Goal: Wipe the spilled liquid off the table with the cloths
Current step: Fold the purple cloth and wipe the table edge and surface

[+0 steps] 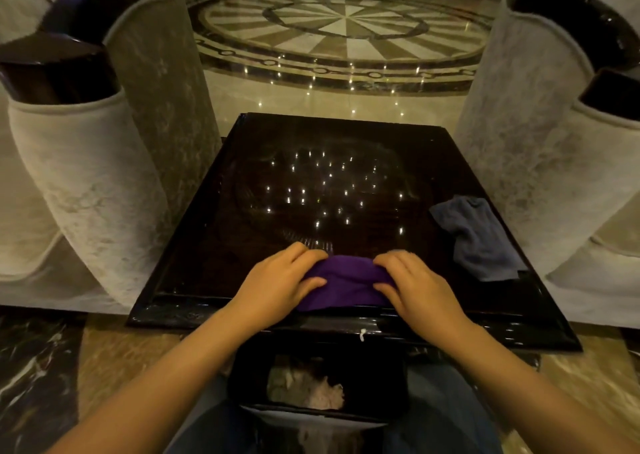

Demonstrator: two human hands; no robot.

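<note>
A purple cloth [346,285] lies bunched near the front edge of the glossy black table [214,232]. My left hand [277,284] grips its left end and my right hand [419,287] grips its right end, fingers curled over the fabric. A grey-blue cloth [476,235] lies crumpled at the table's right edge, untouched. The tabletop mirrors ceiling lights, and faint wet streaks show around its middle.
A black waste bin [318,377] with crumpled paper inside stands between my knees, under the table's front edge. Pale upholstered armchairs [104,190] [540,163] flank the table on both sides. Polished marble floor [332,38] stretches beyond.
</note>
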